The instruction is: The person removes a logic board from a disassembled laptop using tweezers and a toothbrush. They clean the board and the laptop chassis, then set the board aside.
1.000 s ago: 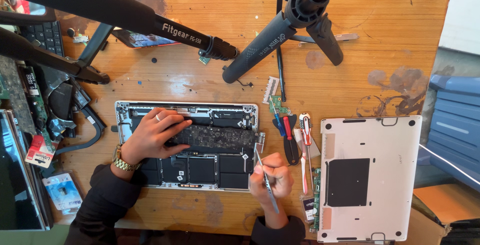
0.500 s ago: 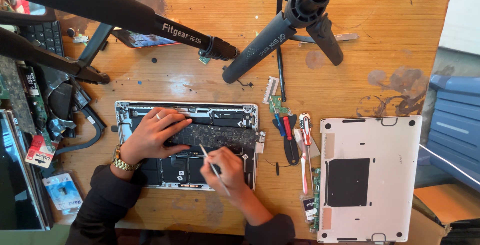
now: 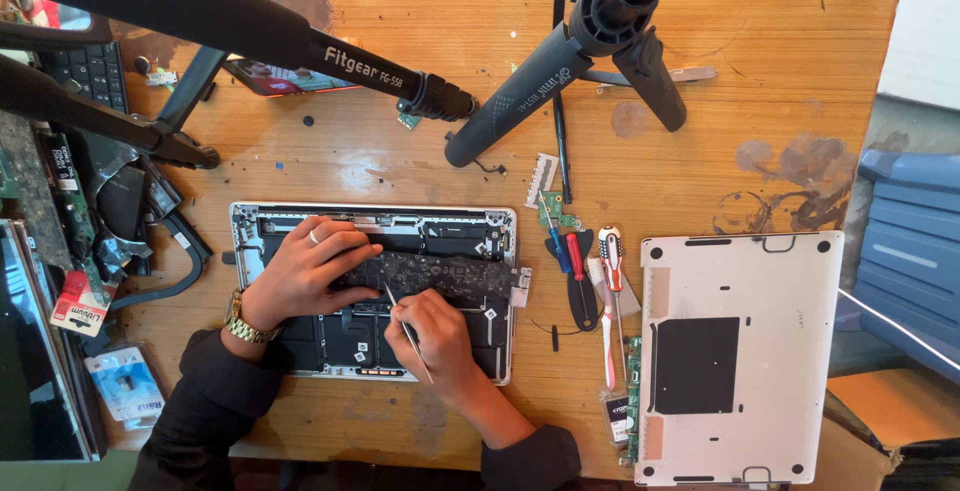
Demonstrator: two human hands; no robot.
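Head view, looking straight down: an opened laptop (image 3: 372, 291) lies on the wooden table (image 3: 400, 166) with its insides up. Its silver bottom cover (image 3: 738, 356) is already off and sits well apart to the right, so the opening-up part looks done.

The left hand (image 3: 305, 276), ring and gold watch on show, lies flat with fingers spread over the dark board (image 3: 440, 273) in the middle of the laptop, pressing on it, not closed around anything. The right hand (image 3: 432, 336) is pinched shut on a thin metal tool (image 3: 403, 323), tweezers or a fine probe, hard to tell which. The tip points up and left and touches the lower edge of the board, just beside the left fingertips.

The board still sits in the case, and the dark battery cells (image 3: 345, 343) below it are in place too, so by the look of it the inside work is partway at most.

Between laptop and cover lie 3 screwdrivers (image 3: 590, 276), with blue, red and red-and-white handles, plus a small green circuit piece (image 3: 556, 213) above them. 2 black tripod legs (image 3: 530, 101) cross the top of the table. Loose parts and cables (image 3: 120, 221) crowd the left edge.
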